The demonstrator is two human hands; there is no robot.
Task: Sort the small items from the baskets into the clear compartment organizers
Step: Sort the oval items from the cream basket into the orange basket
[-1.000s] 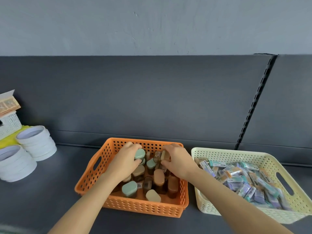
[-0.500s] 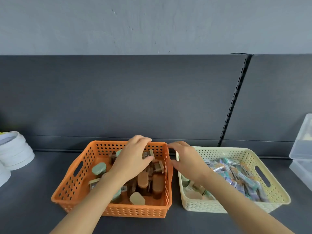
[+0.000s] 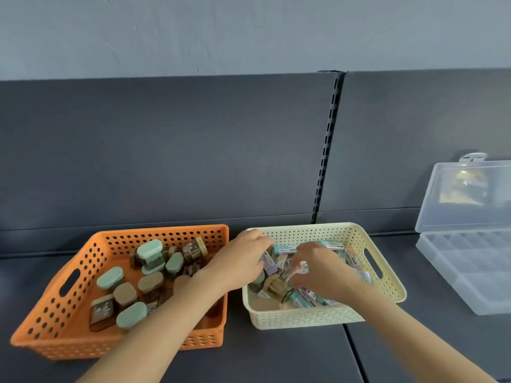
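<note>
Evidently barely started: orange basket and cream basket look full; left hand and right hand rummage in the latter, and I cannot tell their grips.

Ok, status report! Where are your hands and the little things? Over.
Hands: left hand and right hand both in the cream basket, among small packets; grips unclear. Open clear organizer off to the right. Nothing between them.
</note>
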